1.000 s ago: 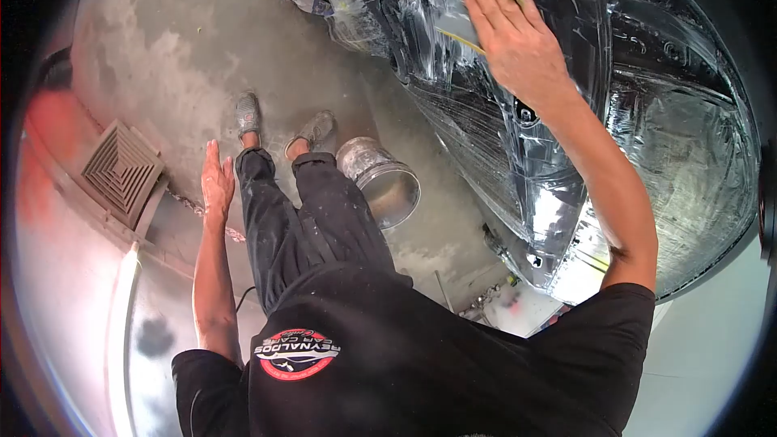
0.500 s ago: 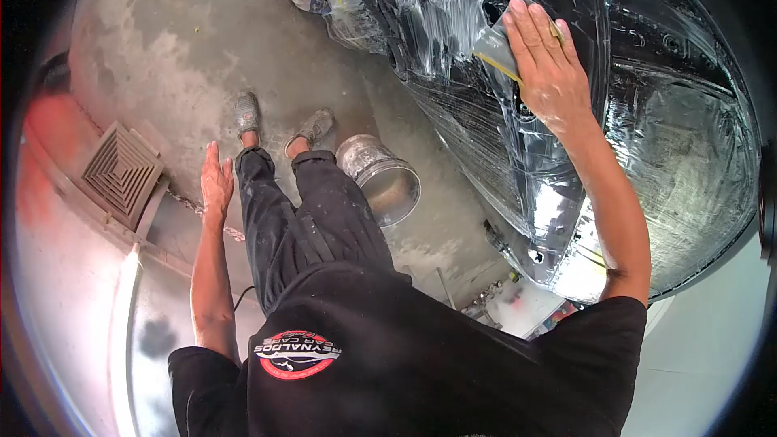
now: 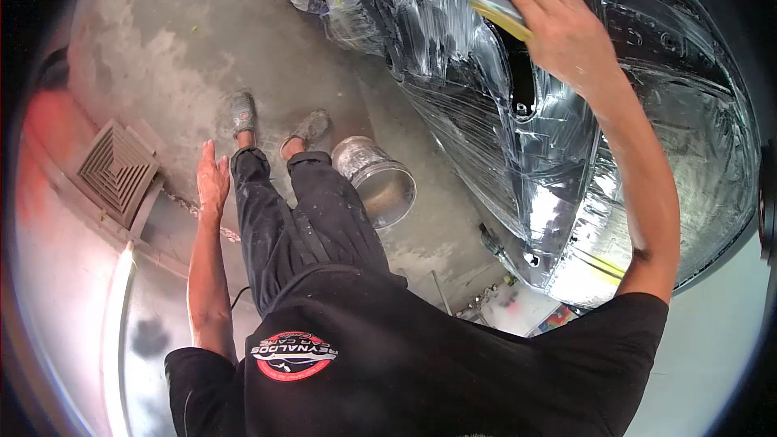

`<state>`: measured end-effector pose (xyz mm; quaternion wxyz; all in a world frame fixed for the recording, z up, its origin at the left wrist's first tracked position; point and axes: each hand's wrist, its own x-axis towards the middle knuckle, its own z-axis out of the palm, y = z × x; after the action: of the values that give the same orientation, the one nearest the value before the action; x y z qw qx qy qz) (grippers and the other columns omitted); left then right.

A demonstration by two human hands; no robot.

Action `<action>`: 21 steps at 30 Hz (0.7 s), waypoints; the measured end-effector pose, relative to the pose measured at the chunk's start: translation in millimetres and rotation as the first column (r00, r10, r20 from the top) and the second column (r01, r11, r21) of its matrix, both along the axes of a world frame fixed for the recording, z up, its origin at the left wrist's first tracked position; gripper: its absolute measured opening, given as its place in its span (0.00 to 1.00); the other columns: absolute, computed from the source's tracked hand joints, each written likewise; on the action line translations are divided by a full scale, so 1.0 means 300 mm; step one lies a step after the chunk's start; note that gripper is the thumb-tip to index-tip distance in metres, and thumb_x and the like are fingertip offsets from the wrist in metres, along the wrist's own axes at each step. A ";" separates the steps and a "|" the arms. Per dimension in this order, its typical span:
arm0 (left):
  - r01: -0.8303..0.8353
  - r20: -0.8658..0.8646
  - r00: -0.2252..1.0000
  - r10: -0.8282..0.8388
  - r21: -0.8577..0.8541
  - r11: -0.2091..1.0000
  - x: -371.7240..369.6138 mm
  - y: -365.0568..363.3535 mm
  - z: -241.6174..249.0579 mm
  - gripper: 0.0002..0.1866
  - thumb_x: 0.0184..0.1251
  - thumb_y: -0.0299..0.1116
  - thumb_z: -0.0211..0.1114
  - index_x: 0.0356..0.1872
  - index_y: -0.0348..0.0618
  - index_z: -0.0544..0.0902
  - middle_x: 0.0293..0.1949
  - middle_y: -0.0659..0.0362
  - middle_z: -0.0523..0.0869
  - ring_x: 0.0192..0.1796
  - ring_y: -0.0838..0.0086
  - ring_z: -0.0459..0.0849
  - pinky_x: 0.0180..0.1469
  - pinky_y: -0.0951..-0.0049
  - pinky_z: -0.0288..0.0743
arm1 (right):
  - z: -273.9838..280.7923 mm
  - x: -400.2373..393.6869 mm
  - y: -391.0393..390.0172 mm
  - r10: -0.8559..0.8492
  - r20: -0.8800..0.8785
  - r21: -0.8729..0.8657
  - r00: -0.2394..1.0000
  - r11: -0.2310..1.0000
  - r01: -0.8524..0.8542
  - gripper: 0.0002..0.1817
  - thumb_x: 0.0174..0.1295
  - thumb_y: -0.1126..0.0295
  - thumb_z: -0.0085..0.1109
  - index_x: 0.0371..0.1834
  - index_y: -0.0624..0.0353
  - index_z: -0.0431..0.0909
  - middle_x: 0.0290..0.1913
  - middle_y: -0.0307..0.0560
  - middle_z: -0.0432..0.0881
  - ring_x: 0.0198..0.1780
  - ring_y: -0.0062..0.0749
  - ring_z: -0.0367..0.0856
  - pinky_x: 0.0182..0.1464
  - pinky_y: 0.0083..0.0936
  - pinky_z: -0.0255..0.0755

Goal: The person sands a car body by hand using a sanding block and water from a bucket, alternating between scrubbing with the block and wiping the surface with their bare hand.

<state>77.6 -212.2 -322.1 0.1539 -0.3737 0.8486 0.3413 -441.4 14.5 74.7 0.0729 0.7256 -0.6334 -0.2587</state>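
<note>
Now my right hand presses a yellow sponge flat against the soapy black car panel; beside the panel, my left hand hangs released, fingers straight.

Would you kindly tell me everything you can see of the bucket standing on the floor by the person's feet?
The bucket is a round metal-looking pail, grey and dull, smeared with pale marks on its outer wall. It appears tilted in this wide view, its open mouth turned toward the camera, showing a brownish inside; whether it holds anything cannot be told. It stands on the wet concrete floor, just beside the person's trouser leg and shoe, below the soapy black car panel. Neither hand touches it.
</note>
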 end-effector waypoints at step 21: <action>0.018 -0.056 0.998 -0.019 -0.010 1.000 -0.021 -0.003 -0.010 0.31 0.79 0.35 0.59 0.79 0.37 0.64 0.77 0.39 0.69 0.76 0.44 0.70 0.77 0.53 0.65 | 0.003 -0.016 0.250 -0.317 0.048 -0.189 0.947 0.928 0.321 0.33 0.60 0.76 0.60 0.73 0.58 0.76 0.78 0.46 0.72 0.80 0.39 0.67 0.82 0.42 0.57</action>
<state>71.3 -213.2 -324.9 0.1314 -0.3569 0.8575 0.3464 -446.3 89.5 75.5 0.0952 0.6045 -0.7657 -0.1981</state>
